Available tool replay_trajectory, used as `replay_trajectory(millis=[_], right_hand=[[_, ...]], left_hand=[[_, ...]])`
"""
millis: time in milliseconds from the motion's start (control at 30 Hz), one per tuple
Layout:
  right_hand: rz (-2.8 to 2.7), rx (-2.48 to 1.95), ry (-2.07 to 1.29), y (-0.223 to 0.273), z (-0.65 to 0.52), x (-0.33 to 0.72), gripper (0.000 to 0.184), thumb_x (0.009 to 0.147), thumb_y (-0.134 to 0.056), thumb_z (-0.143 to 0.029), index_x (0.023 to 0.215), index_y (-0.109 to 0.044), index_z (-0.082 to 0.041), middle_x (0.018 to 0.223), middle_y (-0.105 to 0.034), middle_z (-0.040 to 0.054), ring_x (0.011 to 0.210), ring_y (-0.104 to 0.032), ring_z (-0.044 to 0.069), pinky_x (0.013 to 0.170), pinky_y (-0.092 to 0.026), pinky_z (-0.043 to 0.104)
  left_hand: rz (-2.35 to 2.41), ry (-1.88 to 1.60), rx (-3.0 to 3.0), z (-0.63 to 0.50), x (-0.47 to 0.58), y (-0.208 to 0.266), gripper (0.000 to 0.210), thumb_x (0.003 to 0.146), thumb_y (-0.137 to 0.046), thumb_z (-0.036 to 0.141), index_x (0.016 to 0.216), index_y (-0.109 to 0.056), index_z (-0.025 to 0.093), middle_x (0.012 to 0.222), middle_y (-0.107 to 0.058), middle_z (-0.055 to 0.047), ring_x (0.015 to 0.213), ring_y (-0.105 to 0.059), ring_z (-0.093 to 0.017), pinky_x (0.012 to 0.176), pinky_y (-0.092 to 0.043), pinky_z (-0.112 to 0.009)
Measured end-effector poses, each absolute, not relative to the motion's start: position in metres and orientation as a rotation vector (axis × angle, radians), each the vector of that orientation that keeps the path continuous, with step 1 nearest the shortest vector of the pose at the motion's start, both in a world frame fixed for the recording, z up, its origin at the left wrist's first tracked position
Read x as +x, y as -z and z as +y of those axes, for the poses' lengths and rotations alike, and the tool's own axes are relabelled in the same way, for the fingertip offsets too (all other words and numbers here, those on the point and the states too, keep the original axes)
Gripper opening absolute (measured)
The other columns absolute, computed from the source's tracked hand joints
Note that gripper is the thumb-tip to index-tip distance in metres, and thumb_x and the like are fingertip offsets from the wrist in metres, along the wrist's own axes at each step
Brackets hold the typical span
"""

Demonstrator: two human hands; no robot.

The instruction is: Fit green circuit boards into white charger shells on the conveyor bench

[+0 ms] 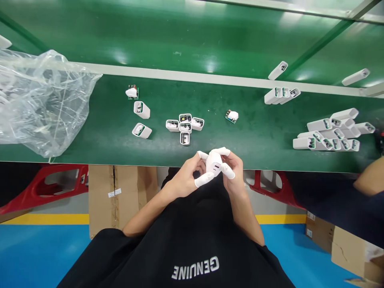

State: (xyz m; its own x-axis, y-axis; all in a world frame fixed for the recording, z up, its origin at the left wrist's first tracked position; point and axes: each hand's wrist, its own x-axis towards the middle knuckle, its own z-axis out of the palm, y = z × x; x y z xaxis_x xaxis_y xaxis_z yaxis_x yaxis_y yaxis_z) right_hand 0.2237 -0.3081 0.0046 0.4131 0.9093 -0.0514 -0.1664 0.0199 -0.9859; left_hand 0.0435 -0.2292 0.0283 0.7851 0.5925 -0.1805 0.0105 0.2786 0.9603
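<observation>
Just over the table's front edge, a white charger housing (214, 163) with dark port slots in its end face is held between both hands. My left hand (189, 173) pinches it from the left, and my right hand (235, 172) grips it from the right. White finger cots cover the thumbs and index fingers. Beyond the hands, several open white housings with circuit parts inside stand in a cluster (185, 127). A loose circuit board (232, 116) with a white blob lies to the right of that cluster.
Two more housings (142, 109) and another board (132, 92) lie left of the cluster. A clear plastic bag (45, 104) covers the table's left end. Stacked housings (333, 132) occupy the right end, near another person's arm (370, 178). Red stools (271, 186) stand below.
</observation>
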Motion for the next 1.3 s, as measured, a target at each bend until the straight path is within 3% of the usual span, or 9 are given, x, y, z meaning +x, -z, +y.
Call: replay_trajectory(millis=[267,533,767,900,1067,1200,1300], right_hand=[[-0.942,-1.341,-1.061,-0.013,-0.309,0.235,0.041,0.103,-0.079,-0.064,0.113,-0.084,-0.025,0.102,-0.079,0.0042,0.094,-0.071,0.023,0.089,-0.059,0.039],[-0.799,-1.201,-1.134,-0.018,-0.301,0.229,0.051,0.088,-0.090,-0.072,0.087,-0.078,-0.022,0.084,-0.071,0.0023,0.077,-0.063,0.020,0.073,-0.056,0.036],[-0.712,-1.172,-1.129,-0.015,-0.300,0.222,0.051,0.086,-0.092,-0.070,0.083,-0.075,-0.022,0.080,-0.068,0.0016,0.073,-0.061,0.020,0.069,-0.055,0.035],[-0.724,-1.191,-1.038,-0.012,-0.300,0.221,0.049,0.088,-0.091,-0.068,0.084,-0.073,-0.022,0.080,-0.068,0.0011,0.074,-0.061,0.019,0.071,-0.054,0.034],[-0.795,-1.215,-0.730,-0.004,-0.302,0.221,0.042,0.094,-0.086,-0.064,0.098,-0.079,-0.022,0.091,-0.073,0.0033,0.082,-0.065,0.021,0.078,-0.055,0.035],[-0.862,-1.201,-0.641,0.000,-0.305,0.221,0.055,0.097,-0.077,-0.076,0.114,-0.083,-0.024,0.123,-0.078,0.0143,0.110,-0.075,0.032,0.091,-0.062,0.044],[-0.856,-1.176,-0.643,0.001,-0.304,0.221,0.061,0.098,-0.071,-0.081,0.115,-0.083,-0.024,0.130,-0.077,0.0169,0.116,-0.077,0.035,0.093,-0.065,0.048]], left_hand=[[0.734,-0.585,1.136,-0.242,0.055,-0.014,0.049,0.086,-0.099,0.053,0.097,-0.064,0.021,0.090,-0.073,0.000,0.075,-0.062,-0.013,0.069,-0.052,-0.025],[0.750,-0.678,1.145,-0.247,0.063,-0.014,0.052,0.081,-0.098,0.057,0.089,-0.062,0.020,0.081,-0.074,0.001,0.067,-0.059,-0.011,0.060,-0.049,-0.023],[0.796,-0.683,1.134,-0.249,0.068,-0.010,0.057,0.078,-0.097,0.065,0.087,-0.063,0.021,0.081,-0.075,-0.001,0.065,-0.062,-0.013,0.057,-0.050,-0.024],[0.779,-0.647,1.122,-0.248,0.068,-0.009,0.057,0.073,-0.103,0.059,0.092,-0.066,0.021,0.085,-0.075,-0.001,0.068,-0.065,-0.013,0.059,-0.053,-0.024],[0.748,-0.682,1.130,-0.246,0.070,-0.015,0.058,0.075,-0.105,0.047,0.114,-0.071,0.021,0.101,-0.080,-0.006,0.083,-0.074,-0.018,0.076,-0.065,-0.030],[0.723,-0.770,1.148,-0.242,0.075,-0.024,0.062,0.068,-0.109,0.045,0.113,-0.074,0.020,0.102,-0.078,-0.006,0.087,-0.077,-0.021,0.081,-0.071,-0.034],[0.687,-0.799,1.196,-0.238,0.078,-0.030,0.058,0.069,-0.108,0.044,0.112,-0.076,0.021,0.106,-0.075,-0.007,0.085,-0.077,-0.021,0.082,-0.072,-0.035]])
